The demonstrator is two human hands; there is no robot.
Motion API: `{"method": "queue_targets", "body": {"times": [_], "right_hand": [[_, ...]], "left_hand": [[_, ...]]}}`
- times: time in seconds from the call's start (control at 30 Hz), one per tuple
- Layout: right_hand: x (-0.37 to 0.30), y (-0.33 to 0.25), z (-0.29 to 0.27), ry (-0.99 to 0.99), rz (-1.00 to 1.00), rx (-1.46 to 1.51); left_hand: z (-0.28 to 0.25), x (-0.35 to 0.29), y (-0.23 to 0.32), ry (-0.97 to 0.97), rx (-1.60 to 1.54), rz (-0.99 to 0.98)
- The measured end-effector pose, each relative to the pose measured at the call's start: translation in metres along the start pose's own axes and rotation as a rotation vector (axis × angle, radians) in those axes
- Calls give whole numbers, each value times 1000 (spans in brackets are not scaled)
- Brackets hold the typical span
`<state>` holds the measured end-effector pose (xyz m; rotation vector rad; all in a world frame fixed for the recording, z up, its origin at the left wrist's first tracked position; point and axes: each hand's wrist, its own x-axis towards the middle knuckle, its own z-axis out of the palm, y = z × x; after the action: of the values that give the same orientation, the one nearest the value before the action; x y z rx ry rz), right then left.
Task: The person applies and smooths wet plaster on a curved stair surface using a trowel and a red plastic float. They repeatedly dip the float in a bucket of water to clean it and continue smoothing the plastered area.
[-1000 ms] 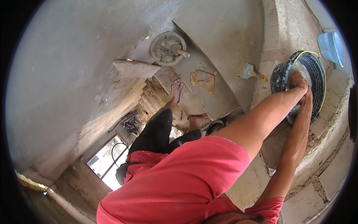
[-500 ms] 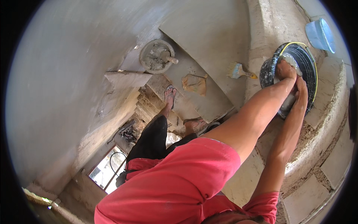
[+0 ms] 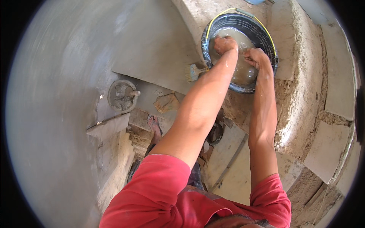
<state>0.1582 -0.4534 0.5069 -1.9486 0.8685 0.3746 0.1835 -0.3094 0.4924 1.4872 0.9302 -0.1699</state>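
Note:
A black bucket (image 3: pixel 205 49) with a yellow wire handle stands on the ledge, holding cloudy grey water (image 3: pixel 243 74). Both my hands are inside its rim. My left hand (image 3: pixel 225 45) is curled into a fist at the water's surface, with its fingertips hidden; whatever it may hold does not show. To its right, my right hand (image 3: pixel 257 57) hangs over the water with loosely bent, parted fingers and nothing visible in them. The hands are apart from each other. Wet splashes mark my left forearm.
A paintbrush (image 3: pixel 193 72) lies left of the bucket, partly behind my arm. Further left are a round container of mortar (image 3: pixel 122 95) with a handled tool in it and a flattened brown paper piece (image 3: pixel 166 103). Stairs drop away below. Part of a blue bucket (image 3: pixel 254 1) shows at the top.
My view has swung, so the black bucket appears further left and higher. My hands, close together before, have moved apart over the water. The blue bucket has mostly left the view.

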Motion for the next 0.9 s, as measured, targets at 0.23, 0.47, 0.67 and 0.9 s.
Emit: {"method": "queue_targets", "body": {"times": [0.23, 0.47, 0.67, 0.9], "right_hand": [[12, 0, 8, 208, 53, -108], [20, 10, -2, -46, -89, 214], [-22, 2, -2, 262, -145, 208], [-107, -21, -17, 616, -440, -143]], "left_hand": [[-12, -6, 11, -157, -168, -108], [-40, -3, 13, -523, -342, -213], [-56, -13, 27, -791, -469, -14], [-88, -68, 49, -765, -380, 377]]}}
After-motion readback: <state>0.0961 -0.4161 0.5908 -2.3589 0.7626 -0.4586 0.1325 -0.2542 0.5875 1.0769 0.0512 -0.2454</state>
